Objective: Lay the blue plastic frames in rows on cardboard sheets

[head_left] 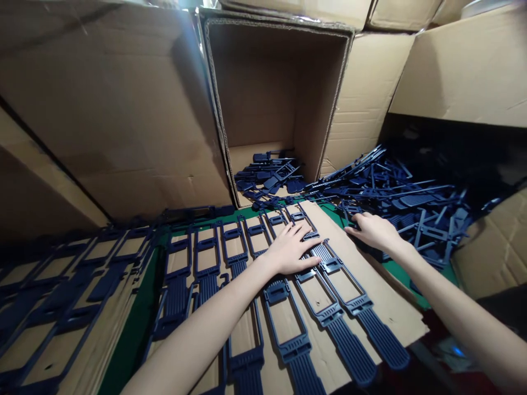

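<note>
My left hand [293,247] lies spread across dark blue plastic frames with ribbed tabs, which are set in rows on a cardboard sheet [395,312]. Beneath its fingers parts of the frames are hidden. One frame [346,274] extends from just right of that hand toward the sheet's lower right edge. Over the sheet's right border, my right hand [373,230] reaches to the near edge of a loose heap of the same parts [403,192]. Its thumb and forefinger are a little apart, close to a small dark part [351,208]; the other fingers are partly hidden.
Behind the sheet stands an open cardboard box [263,82] with more loose parts [272,175] at its bottom. A second stack of cardboard with frames [61,307] is at the left. Green surface [135,318] shows between the stacks. Large cartons [102,109] wall in the back.
</note>
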Motion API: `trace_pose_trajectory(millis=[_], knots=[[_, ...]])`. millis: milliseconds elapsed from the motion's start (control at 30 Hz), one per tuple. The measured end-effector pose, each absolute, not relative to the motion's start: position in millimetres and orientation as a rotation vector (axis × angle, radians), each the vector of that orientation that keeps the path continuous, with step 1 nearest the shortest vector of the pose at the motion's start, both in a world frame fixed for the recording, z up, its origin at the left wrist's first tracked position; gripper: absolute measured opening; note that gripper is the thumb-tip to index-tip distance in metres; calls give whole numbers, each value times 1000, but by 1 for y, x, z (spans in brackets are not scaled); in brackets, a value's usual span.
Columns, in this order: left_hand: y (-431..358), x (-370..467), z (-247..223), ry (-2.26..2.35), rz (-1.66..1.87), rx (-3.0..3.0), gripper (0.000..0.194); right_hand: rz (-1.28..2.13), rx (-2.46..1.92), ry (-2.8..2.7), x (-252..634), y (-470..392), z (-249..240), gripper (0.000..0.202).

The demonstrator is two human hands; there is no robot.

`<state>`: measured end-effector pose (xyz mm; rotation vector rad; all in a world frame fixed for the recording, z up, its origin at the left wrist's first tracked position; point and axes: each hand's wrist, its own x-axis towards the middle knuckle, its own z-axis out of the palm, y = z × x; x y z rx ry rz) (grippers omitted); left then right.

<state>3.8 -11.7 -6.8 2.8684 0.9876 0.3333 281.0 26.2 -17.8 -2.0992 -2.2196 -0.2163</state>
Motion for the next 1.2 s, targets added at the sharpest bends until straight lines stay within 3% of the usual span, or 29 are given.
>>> trace_pose_trajectory(millis=[200,400,667,833,967,1200], knots=[[-13,4,-6,985,363,2876,56,-240,-2083,-2129,282,24,-45,30],[-13,3,-8,995,400,2877,55,-73,-1877,-1995,295,23,-40,28],[-14,4,-6,1031,317,2801,57,914,-1497,-1417,302,-1,24,40],[-15,3,-4,1033,321,2811,56,1186,-1200,-1272,290,14,52,34],[-14,3,-5,1024,331,2831,55,1085,-1125,-1355,267,43,31,36],[-13,3,-5,1026,343,2843,55,389,-1024,-2048,258,52,-17,29]])
